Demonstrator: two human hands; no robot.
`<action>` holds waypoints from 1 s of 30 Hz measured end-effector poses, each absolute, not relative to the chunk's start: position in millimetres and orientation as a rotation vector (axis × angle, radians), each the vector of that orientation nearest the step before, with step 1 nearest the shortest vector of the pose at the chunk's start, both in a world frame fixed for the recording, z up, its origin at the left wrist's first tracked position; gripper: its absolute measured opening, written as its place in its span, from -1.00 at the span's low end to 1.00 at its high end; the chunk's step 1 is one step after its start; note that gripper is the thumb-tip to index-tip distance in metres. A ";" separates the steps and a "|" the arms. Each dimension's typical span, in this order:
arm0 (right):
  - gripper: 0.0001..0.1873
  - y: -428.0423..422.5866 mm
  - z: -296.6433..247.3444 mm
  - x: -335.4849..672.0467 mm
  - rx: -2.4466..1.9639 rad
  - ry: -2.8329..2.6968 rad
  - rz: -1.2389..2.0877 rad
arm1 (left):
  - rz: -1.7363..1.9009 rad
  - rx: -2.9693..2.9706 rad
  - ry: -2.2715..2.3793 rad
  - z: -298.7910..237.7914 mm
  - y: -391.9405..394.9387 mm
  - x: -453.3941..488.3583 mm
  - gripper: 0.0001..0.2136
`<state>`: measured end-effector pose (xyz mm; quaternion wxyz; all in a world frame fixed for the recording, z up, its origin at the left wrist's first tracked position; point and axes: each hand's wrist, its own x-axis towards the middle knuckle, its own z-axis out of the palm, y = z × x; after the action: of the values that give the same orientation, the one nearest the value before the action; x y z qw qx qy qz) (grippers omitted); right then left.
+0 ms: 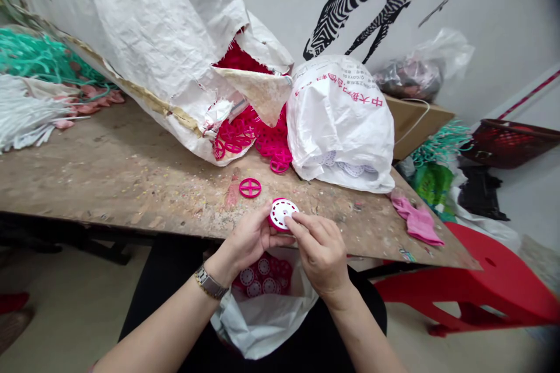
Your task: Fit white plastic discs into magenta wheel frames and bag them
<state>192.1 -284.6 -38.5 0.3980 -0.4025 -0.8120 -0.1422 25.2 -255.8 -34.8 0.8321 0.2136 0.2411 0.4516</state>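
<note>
My left hand point(249, 240) and my right hand point(318, 249) together pinch a small round wheel point(282, 212), a white disc seated on a pink ring, just above the near table edge. The left hand wears a wristwatch. Below the hands, on my lap, an open white bag point(262, 320) holds several finished pink-and-white wheels point(262, 275). One loose pink ring point(250, 187) lies on the table just beyond the hands. A large torn white sack point(144, 29) spills a pile of pink rings point(256, 137). A white printed bag point(341, 111) holds white discs point(345, 166).
The worn wooden table point(109, 169) carries green cords point(39, 58) and white strands point(26, 116) at the far left. A pink cloth point(417, 221) lies at the right edge. A cardboard box point(415, 119), red stool point(490, 280) and dark red basket point(511, 143) stand to the right.
</note>
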 end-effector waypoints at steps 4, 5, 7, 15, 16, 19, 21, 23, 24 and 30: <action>-0.53 -287.9 -43.6 185.9 -1.079 -2.080 -0.287 | 1.002 0.539 0.547 -38.2 -255.5 21.0 -0.74; -0.51 -288.8 -44.6 184.0 -1.085 -2.079 -0.264 | 1.009 0.578 0.551 -38.6 -255.6 20.0 -0.75; -0.49 -290.9 -45.9 180.9 -1.082 -2.064 -0.186 | 1.009 0.657 0.562 -38.8 -256.1 18.1 -0.75; -0.63 -292.3 -47.1 184.8 -1.241 -1.548 0.494 | 0.930 0.818 0.671 -40.4 -261.9 18.8 -0.68; -0.63 -291.1 -46.4 185.5 -1.267 -1.505 0.637 | 0.926 0.857 0.678 -41.0 -262.9 19.7 -0.69; -0.68 -288.4 -42.9 185.2 -1.282 -1.440 0.944 | 0.919 0.999 0.716 -42.2 -265.5 21.3 -0.71; -0.73 -288.0 -40.2 183.7 -1.291 -1.390 0.959 | 0.934 1.117 0.759 -42.2 -266.8 20.9 -0.73; -0.77 -288.6 -38.0 181.9 -1.302 -1.342 0.922 | 0.965 1.247 0.814 -41.6 -267.9 19.7 -0.73; -0.78 -289.1 -37.2 181.2 -1.301 -1.328 0.924 | 0.984 1.299 0.838 -41.1 -268.5 19.1 -0.74; -0.86 -293.2 -37.2 179.7 -1.285 -1.315 0.914 | 1.009 1.381 0.865 -38.8 -273.8 18.3 -0.83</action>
<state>179.7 -293.2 -37.2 0.5178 -0.5353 -0.5479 0.3810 18.3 -273.8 -38.8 0.5749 0.5896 0.3693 0.4307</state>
